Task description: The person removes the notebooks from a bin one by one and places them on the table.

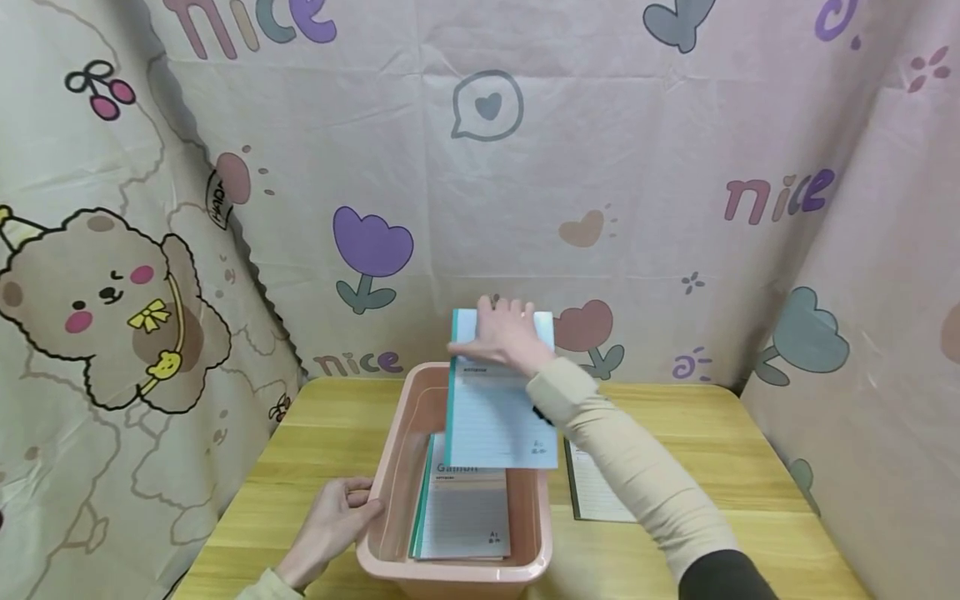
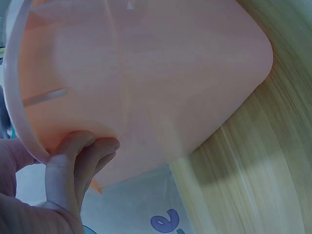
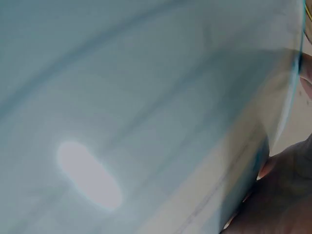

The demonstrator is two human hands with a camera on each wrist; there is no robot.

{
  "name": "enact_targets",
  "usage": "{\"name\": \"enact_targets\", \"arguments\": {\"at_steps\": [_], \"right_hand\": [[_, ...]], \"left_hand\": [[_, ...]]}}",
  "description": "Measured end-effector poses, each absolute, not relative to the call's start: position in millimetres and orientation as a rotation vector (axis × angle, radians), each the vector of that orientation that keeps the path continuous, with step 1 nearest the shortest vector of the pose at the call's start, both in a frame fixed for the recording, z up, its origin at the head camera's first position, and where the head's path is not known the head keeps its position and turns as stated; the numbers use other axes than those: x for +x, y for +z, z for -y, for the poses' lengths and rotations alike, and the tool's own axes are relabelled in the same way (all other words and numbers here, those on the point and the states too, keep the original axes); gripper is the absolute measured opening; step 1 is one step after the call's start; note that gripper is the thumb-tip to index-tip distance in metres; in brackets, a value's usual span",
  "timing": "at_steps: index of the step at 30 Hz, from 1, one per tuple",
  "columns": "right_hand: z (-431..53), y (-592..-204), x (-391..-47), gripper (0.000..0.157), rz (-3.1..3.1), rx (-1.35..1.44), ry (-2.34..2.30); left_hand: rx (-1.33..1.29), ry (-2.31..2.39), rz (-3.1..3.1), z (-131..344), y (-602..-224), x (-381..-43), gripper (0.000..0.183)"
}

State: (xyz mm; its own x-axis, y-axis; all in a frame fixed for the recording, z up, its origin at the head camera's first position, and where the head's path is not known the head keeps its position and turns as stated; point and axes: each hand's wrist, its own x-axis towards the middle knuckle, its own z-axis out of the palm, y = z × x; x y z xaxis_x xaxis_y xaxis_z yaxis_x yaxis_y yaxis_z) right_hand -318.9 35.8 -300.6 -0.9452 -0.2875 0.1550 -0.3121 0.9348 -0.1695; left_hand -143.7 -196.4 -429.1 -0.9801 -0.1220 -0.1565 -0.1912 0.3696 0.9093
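Beige sleeve (image 1: pixel 645 483) leads to the right grip (image 1: pixel 506 337), which pinches 1 blue notebook (image 1: pixel 498 417) by its upper end, above the pink bin (image 1: pixel 457 570). Below that grip, stacked notebooks (image 1: pixel 467 521) lie inside; to its right, 1 dark-edged notebook (image 1: pixel 596 502) lies on the worktop (image 1: pixel 315 450). The left grip (image 1: pixel 337 521) pinches the bin's rim.

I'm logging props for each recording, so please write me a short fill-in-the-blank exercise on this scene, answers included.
1. While the right hand holds up a blue notebook, the left hand grips the pink tub by its ____.
2. In the head view, a partly hidden notebook lies on the table to the ____ of the tub.
3. The word repeated across the patterned backdrop is "____".

Missing words: rim; right; nice.
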Motion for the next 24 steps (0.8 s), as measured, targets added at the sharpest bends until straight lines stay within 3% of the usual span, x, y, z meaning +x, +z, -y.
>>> {"name": "enact_targets", "arguments": {"at_steps": [9, 19, 24], "right_hand": [[-141, -296, -332, 0.077, 2.957, 0.457, 0.199], [-270, -375, -334, 0.068, 2.964, 0.408, 0.157], [-312, -418, -333, 0.082, 3.009, 0.356, 0.117]], "left_hand": [[-0.285, 1.708, -2.53, 196, -427, -144, 0.044], [-0.28, 1.706, -2.526, 197, -428, -144, 0.046], [-0.256, 1.694, -2.524, 198, -427, -143, 0.047]]}}
